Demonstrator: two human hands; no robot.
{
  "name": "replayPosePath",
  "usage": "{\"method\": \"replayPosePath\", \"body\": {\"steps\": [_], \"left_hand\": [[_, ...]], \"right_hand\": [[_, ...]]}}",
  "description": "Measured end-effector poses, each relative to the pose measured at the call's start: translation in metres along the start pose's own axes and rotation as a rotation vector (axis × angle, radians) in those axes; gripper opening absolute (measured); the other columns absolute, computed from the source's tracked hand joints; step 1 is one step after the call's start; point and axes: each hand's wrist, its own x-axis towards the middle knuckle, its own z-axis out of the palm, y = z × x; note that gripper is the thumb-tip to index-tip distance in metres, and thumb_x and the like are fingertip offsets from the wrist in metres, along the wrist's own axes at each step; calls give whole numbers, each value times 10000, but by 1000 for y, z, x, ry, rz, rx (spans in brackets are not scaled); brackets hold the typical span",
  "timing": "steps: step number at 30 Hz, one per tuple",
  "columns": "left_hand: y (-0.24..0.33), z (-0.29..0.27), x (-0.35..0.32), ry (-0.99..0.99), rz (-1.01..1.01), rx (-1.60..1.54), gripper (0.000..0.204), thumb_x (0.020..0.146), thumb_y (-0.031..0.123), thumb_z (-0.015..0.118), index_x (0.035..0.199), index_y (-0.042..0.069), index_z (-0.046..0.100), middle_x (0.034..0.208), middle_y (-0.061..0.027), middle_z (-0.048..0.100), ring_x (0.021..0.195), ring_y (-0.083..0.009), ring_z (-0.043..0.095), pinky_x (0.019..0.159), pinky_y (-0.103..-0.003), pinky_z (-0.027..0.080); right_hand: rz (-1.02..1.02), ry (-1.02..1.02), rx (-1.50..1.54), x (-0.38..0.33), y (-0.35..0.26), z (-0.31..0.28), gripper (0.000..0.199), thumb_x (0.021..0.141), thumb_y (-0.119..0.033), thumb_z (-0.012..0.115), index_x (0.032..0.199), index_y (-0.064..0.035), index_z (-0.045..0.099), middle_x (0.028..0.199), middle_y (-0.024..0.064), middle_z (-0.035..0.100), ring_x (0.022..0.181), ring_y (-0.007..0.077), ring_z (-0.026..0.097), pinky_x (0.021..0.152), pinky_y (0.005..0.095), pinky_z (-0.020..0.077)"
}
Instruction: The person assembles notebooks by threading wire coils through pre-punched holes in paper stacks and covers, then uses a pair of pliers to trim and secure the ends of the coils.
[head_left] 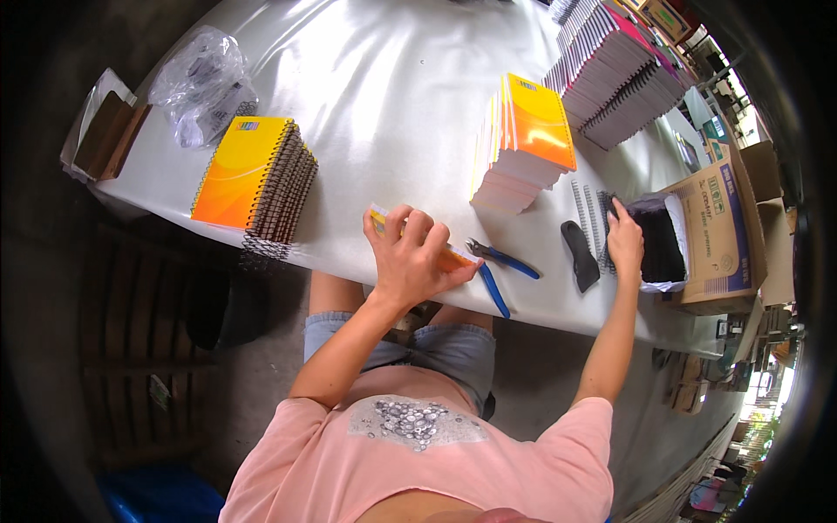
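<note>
My left hand (408, 253) curls over a yellow-and-orange notebook (456, 258), gripping it at the table's near edge; the hand covers most of it. My right hand (626, 242) reaches far right, its fingers closed on a dark spiral binding coil (605, 206). Thinner spiral coils (583, 209) lie just left of those fingers. Beside them rests a black curved object (579, 254) whose kind I cannot make out. Between my hands lie blue-handled cutting pliers (506, 260), their jaws close to the left hand.
Spiral-bound notebooks (242, 174) are stacked at left. Yellow-orange notebooks without visible coils (536, 122) stand farther right, before tall notebook stacks (610, 74). An open cardboard box (719, 227) with black contents sits at right. A clear plastic bag (202, 83) and small box (109, 135) occupy the far left.
</note>
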Motion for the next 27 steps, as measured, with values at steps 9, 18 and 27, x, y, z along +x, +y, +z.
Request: {"method": "replayPosePath", "body": {"steps": [9, 18, 27], "left_hand": [[-2, -3, -4, 50, -24, -5, 473, 537, 501, 775, 672, 129, 516, 829, -12, 501, 924, -254, 445, 864, -530, 254], [1, -2, -2, -11, -23, -1, 453, 535, 492, 746, 673, 131, 509, 819, -30, 463, 934, -261, 433, 878, -532, 244], [2, -3, -1, -16, -45, -12, 418, 525, 453, 731, 665, 142, 489, 811, -33, 450, 924, -279, 420, 826, -506, 251]], "right_hand": [[-282, 437, -31, -68, -59, -44, 398, 928, -159, 469, 1319, -84, 463, 985, 99, 566, 888, 235, 540, 786, 381, 419], [-603, 37, 1054, -154, -132, 10, 226, 735, 46, 672, 945, -35, 691, 876, 89, 646, 771, 163, 616, 697, 276, 494], [-643, -29, 1076, -151, -135, 11, 167, 721, 29, 695, 880, -23, 687, 875, 82, 644, 792, 170, 613, 726, 285, 481]]}}
